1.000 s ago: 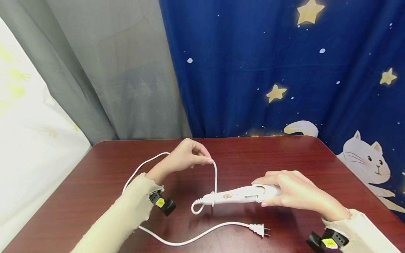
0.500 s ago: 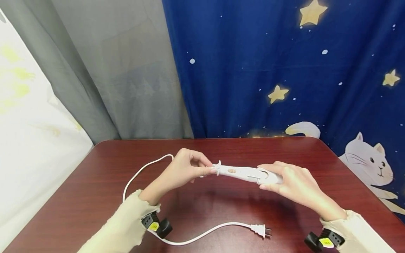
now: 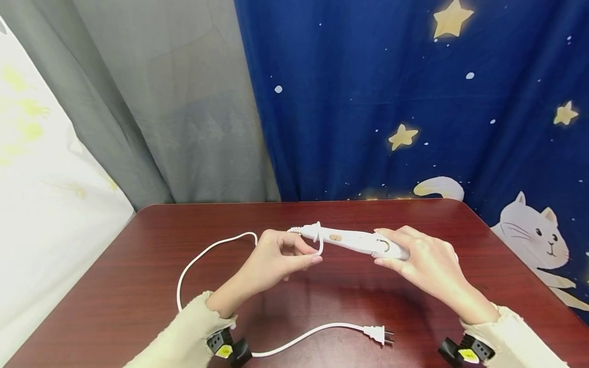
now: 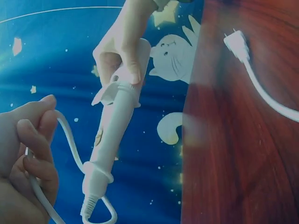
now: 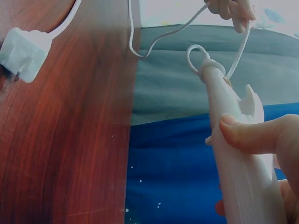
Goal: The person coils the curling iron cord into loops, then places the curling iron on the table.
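Observation:
A white curling iron (image 3: 352,240) is held above the table, its cord end tilted up toward the left. My right hand (image 3: 425,263) grips its right end, fingers and thumb around the body. The left hand (image 3: 278,255) pinches the white cord (image 3: 320,244) just in front of the handle's cord end. In the left wrist view, the cord (image 4: 69,135) runs from those fingers to a turn around the handle, and a small loop hangs below it. A clip lever (image 5: 252,105) stands out from the iron in the right wrist view.
The cord's slack crosses the left side of the red-brown table (image 3: 152,266) and passes under the left forearm. Its two-prong plug (image 3: 377,334) lies near the front. Grey and blue curtains (image 3: 322,128) hang behind the far edge.
The curling iron has risen and its cord end has tipped upward. My left hand carried the cord from behind the handle round to its front. The plug has stayed put.

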Motion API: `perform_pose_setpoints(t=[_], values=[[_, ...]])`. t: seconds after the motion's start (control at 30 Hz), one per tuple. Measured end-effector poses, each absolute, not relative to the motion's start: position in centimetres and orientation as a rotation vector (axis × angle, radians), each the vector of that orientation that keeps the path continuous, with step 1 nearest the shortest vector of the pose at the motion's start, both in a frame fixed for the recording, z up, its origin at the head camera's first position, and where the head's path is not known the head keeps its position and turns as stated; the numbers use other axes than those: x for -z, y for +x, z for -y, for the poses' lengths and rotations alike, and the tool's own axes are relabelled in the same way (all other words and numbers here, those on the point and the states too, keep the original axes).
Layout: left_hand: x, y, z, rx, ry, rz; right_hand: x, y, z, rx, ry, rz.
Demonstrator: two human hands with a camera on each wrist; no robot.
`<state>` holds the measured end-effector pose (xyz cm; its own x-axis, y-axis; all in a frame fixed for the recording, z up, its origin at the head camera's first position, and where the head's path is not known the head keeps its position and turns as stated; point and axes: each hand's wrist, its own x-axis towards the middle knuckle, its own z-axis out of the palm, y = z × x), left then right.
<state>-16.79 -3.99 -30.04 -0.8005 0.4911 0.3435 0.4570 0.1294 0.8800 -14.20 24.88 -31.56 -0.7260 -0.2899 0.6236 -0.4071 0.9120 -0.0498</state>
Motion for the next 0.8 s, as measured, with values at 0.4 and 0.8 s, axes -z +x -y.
perform_pose_setpoints(t=[0.4, 0.8], values=[[28.3, -17.5, 3.6, -2.010, 1.023, -2.397, 31.0, -13.9, -24.2, -0.177, 0.564, 2.534], [28.2, -16.6, 3.4, -2.008, 0.934, -2.409, 30.7, -14.0, -24.2, -0.216, 0.527, 2.486]])
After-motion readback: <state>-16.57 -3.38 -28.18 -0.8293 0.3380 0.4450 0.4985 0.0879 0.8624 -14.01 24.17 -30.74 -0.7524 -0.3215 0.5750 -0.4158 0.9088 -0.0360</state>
